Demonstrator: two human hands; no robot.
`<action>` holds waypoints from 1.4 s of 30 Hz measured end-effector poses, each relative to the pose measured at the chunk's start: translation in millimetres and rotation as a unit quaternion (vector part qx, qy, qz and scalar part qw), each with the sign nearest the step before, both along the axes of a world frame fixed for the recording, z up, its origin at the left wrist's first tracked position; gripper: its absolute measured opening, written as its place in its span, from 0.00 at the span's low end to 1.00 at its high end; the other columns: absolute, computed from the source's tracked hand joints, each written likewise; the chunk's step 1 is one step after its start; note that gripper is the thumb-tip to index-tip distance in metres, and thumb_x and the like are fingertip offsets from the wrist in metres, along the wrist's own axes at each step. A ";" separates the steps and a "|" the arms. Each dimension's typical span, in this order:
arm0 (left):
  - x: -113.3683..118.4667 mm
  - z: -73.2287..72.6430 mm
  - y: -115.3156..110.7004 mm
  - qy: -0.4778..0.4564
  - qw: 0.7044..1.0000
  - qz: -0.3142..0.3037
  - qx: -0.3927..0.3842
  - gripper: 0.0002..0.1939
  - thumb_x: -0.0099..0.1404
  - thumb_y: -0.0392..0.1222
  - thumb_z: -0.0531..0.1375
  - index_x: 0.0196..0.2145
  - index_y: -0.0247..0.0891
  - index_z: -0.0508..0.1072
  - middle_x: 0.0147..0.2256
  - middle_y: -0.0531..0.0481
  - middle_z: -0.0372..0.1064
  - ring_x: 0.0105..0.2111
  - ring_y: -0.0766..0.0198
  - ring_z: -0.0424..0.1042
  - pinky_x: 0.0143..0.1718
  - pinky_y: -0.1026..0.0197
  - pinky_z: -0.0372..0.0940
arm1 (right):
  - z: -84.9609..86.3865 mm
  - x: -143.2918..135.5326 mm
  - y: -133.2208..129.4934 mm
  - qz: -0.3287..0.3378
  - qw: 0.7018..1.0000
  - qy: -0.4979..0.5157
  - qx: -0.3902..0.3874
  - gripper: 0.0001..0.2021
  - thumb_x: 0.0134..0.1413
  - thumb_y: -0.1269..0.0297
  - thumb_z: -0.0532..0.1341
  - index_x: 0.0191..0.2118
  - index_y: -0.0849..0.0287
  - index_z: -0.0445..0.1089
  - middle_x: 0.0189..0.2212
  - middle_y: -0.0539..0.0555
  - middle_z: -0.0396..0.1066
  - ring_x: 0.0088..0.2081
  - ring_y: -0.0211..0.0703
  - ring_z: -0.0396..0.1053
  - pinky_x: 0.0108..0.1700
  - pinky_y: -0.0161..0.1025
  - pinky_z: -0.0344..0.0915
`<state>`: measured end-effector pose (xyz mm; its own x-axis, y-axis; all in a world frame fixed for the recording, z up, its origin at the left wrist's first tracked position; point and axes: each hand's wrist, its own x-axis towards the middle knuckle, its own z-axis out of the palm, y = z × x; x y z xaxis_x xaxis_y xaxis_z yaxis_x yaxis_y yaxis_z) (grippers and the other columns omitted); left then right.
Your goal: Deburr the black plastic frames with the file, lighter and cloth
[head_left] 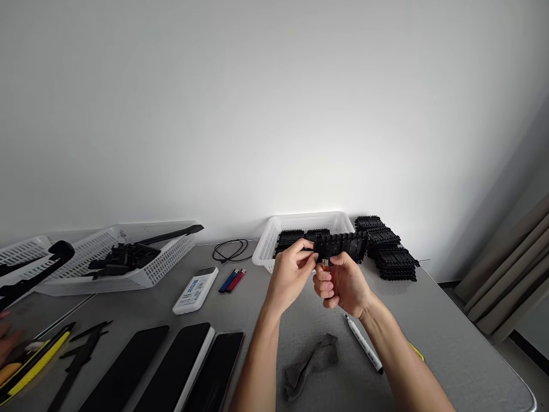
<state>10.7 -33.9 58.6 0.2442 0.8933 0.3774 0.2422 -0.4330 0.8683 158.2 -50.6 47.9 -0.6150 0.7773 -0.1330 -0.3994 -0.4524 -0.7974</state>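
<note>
A black ridged plastic part (345, 245) is held up in front of a white basket (330, 220). My left hand (294, 269) pinches the part's left end between thumb and fingers. Just below the part, my right hand (343, 283) is closed around a small orange lighter (326, 268), its thumb near the top; most of the lighter is hidden by the fingers. More black ridged parts (289, 237) lie in the basket, and stacks of similar parts (392, 257) stand to its right.
At left are white baskets with black pieces (150, 277), a white device (195, 290), blue and red lighters (234, 280), a cable (231, 250), phones (214, 366), a black caliper (81, 357) and another person's hand (8, 340). Nearer me lie a grey cloth (311, 363) and marker (363, 344).
</note>
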 end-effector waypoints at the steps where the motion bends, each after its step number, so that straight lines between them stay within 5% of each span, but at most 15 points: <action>1: -0.1 0.8 -0.9 0.004 1.000 -0.004 0.000 0.05 0.67 0.43 0.57 0.37 0.39 0.66 0.24 0.55 0.71 0.25 0.67 0.69 0.27 0.67 0.60 | -0.4 1.1 0.4 0.000 1.000 0.000 -0.002 0.15 0.39 0.50 0.54 0.22 0.56 0.51 0.19 0.43 0.43 0.22 0.32 0.36 0.21 0.32 0.32; 16: -0.5 -0.5 -1.8 0.025 1.000 -0.013 0.002 0.05 0.67 0.42 0.56 0.37 0.39 0.67 0.26 0.54 0.72 0.28 0.66 0.71 0.30 0.67 0.63 | 0.3 9.1 4.6 -0.006 1.000 0.024 -0.017 0.14 0.38 0.53 0.56 0.23 0.56 0.51 0.19 0.43 0.42 0.22 0.33 0.37 0.20 0.30 0.33; 24: -12.0 -1.6 1.2 0.019 0.999 0.031 0.022 0.07 0.66 0.45 0.58 0.36 0.39 0.67 0.21 0.58 0.63 0.22 0.69 0.61 0.24 0.69 0.56 | -3.1 23.4 10.4 -0.025 0.997 0.063 -0.020 0.14 0.40 0.53 0.58 0.23 0.56 0.53 0.20 0.43 0.43 0.22 0.33 0.37 0.20 0.29 0.34; 34: -25.8 -1.9 2.2 0.013 0.998 0.068 0.008 0.11 0.65 0.49 0.59 0.37 0.39 0.67 0.23 0.55 0.67 0.25 0.65 0.68 0.31 0.63 0.66 | -3.6 47.1 15.6 -0.095 0.992 0.079 -0.011 0.14 0.45 0.54 0.57 0.24 0.55 0.50 0.20 0.44 0.43 0.22 0.34 0.38 0.21 0.30 0.36; 42: -19.7 -0.6 0.1 0.016 0.998 0.053 0.022 0.08 0.66 0.47 0.58 0.36 0.40 0.67 0.21 0.58 0.64 0.22 0.68 0.64 0.28 0.67 0.62 | -2.4 37.3 14.1 -0.072 0.995 0.063 -0.012 0.15 0.43 0.53 0.58 0.24 0.55 0.51 0.20 0.43 0.44 0.22 0.33 0.38 0.21 0.30 0.35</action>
<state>-9.0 -33.8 58.0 0.1624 0.8972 0.4106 0.3155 -0.4415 0.8400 195.5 -36.5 45.5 -0.5107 0.8559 -0.0811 -0.5575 -0.4015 -0.7266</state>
